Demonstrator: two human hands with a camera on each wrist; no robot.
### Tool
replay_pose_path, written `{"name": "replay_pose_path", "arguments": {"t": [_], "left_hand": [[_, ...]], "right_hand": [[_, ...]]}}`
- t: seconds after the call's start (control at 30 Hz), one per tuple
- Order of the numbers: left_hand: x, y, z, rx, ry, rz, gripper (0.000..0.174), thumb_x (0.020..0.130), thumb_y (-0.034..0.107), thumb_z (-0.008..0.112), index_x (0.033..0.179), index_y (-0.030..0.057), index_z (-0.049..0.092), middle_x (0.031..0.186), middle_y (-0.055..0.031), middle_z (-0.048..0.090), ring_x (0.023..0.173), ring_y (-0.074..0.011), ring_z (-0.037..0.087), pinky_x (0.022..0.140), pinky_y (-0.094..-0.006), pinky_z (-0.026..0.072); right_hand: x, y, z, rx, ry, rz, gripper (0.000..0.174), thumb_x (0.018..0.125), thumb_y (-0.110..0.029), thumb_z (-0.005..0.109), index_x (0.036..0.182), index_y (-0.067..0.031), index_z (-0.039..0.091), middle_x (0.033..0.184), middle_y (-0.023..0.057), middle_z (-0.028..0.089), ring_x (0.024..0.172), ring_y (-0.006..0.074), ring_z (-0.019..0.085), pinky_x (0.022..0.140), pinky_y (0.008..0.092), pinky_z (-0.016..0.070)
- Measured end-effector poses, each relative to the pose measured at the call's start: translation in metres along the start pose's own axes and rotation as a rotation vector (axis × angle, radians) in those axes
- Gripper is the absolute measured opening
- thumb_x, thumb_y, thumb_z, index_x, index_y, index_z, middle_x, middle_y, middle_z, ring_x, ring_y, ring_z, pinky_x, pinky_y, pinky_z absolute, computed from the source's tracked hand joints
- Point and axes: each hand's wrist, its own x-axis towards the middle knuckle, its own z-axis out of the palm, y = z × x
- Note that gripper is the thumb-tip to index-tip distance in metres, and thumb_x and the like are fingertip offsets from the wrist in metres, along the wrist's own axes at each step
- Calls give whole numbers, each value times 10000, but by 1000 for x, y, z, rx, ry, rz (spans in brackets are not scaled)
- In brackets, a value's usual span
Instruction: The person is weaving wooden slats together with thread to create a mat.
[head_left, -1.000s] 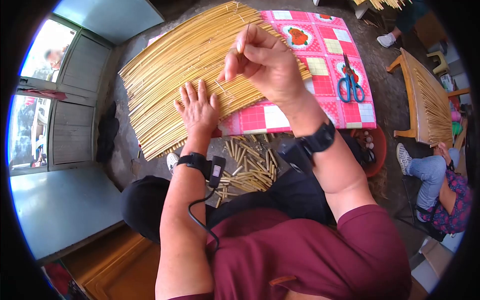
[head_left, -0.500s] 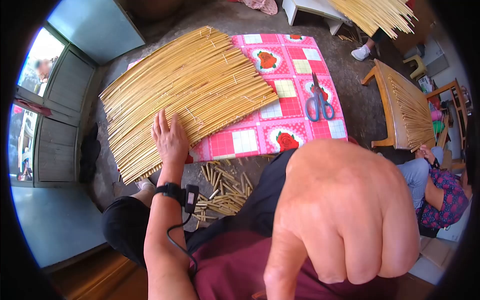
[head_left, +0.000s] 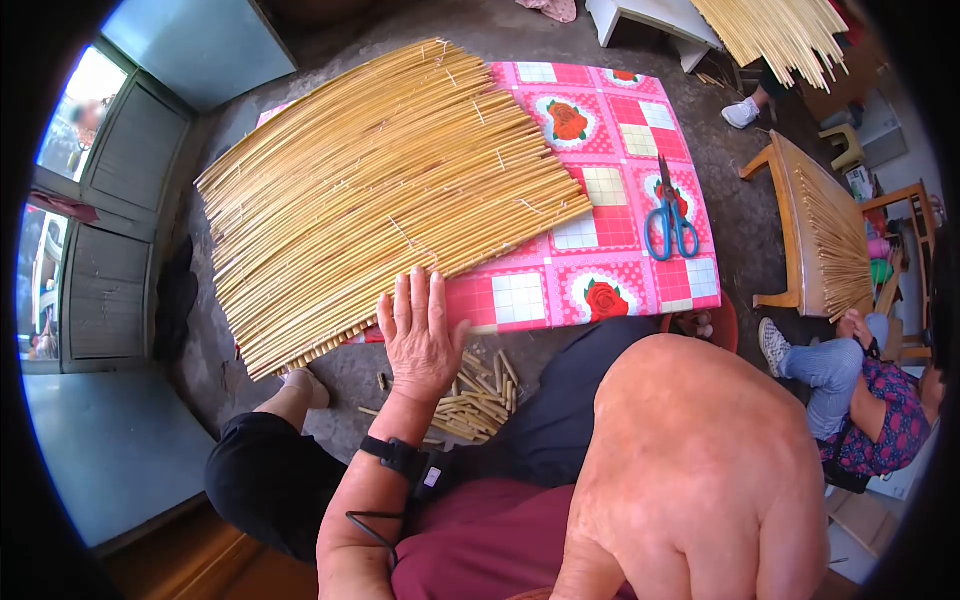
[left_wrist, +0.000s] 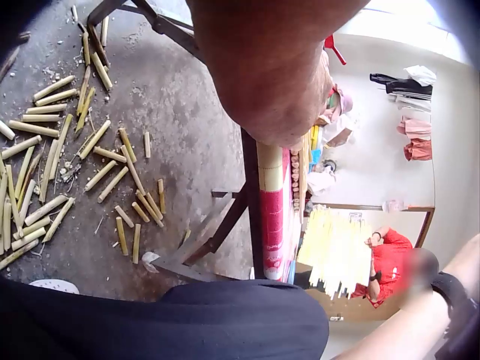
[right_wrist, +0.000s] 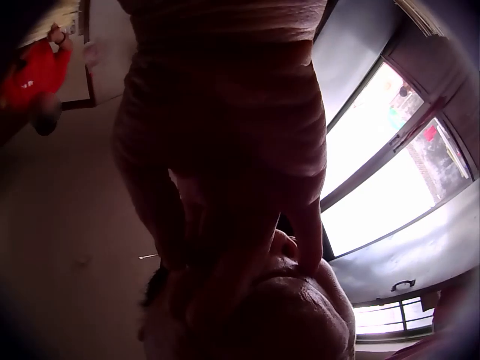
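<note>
A mat of yellow reed stalks (head_left: 370,150), with short pale threads tied across it, lies on a pink patterned tablecloth (head_left: 515,298). My left hand (head_left: 418,345) rests at the mat's near edge, fingers extended over the stalks. Large in the head view, my right hand (head_left: 700,470) is raised close to the camera with fingers bent down. The right wrist view shows that hand (right_wrist: 225,142) in front of the face, dark against the light. A thin, needle-like tip (right_wrist: 147,257) sticks out beside its fingers. The fingertips' grip is mostly hidden.
Scissors (head_left: 667,207) with blue handles lie on the cloth's right side. Cut stalk pieces (left_wrist: 52,150) litter the floor below the table. A wooden table (head_left: 785,220) with more stalks stands at right, a seated person (head_left: 885,410) beside it. A cabinet (head_left: 100,450) is at left.
My right hand has risen from above the mat up close to the face and camera. My left hand has slid right along the mat's near edge.
</note>
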Motion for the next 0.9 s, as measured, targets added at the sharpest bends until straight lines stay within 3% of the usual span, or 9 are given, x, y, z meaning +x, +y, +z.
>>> {"name": "replay_pose_path", "arguments": {"t": [0.13,0.3,0.4,0.47,0.53,0.63,0.73,0.8,0.9], "left_hand": [[5,0,5,76,1,-7,709,833,345,649,1406,17,390,1450,-184,335,1363,-359,275,1131,-541,152],[16,10,9,142,19,-75,706,836,385,640,1401,34,403,1347,-157,388,1285,-345,322,1102,-548,188],[19,8,5,156,-3,-61,698,830,389,646,1394,46,417,1333,-151,397,1269,-339,340,1083,-545,212],[18,2,8,142,48,-22,710,813,398,664,1385,50,427,1332,-148,400,1259,-334,360,1086,-541,214],[13,-7,19,169,124,19,716,801,392,675,1388,65,428,1368,-148,393,1256,-323,374,1091,-524,221],[11,-6,22,162,27,-31,734,788,409,674,1388,68,426,1429,-163,366,1264,-322,367,1091,-526,223],[16,3,2,118,20,-35,664,850,384,628,1396,65,423,1456,-180,363,1302,-342,333,1103,-513,213],[16,3,3,130,10,-42,662,852,389,624,1398,71,424,1459,-174,363,1303,-342,334,1106,-510,211],[16,4,2,127,10,-52,658,856,388,619,1401,76,423,1464,-167,364,1303,-343,337,1111,-506,206]], "right_hand": [[10,2,-18,38,-93,30,322,965,-60,437,656,-75,525,602,-24,380,474,139,442,1018,539,394],[5,10,-4,59,31,17,324,966,-81,449,651,-69,522,594,-23,378,468,139,435,1012,530,401],[14,12,-15,72,-138,31,321,974,-113,455,666,-71,538,597,-15,411,476,145,459,1011,526,404],[8,12,-18,-51,74,137,212,968,-128,483,793,-25,542,727,44,479,641,191,501,997,491,425],[-36,5,-15,-325,679,328,215,950,-133,534,1027,67,530,984,155,579,964,277,558,970,425,464],[-50,2,-99,-433,689,535,105,954,-113,530,950,-9,541,953,164,649,883,225,649,825,328,511],[-88,9,-158,-891,1233,703,98,968,-112,504,961,-17,530,944,153,680,866,208,686,795,312,535],[-109,13,-164,-1561,1004,802,131,972,-123,496,971,4,530,1000,146,681,921,237,681,805,361,541],[-137,18,-151,-2157,484,909,124,956,-96,501,1005,15,523,1073,141,666,1040,287,642,903,440,506]]}}
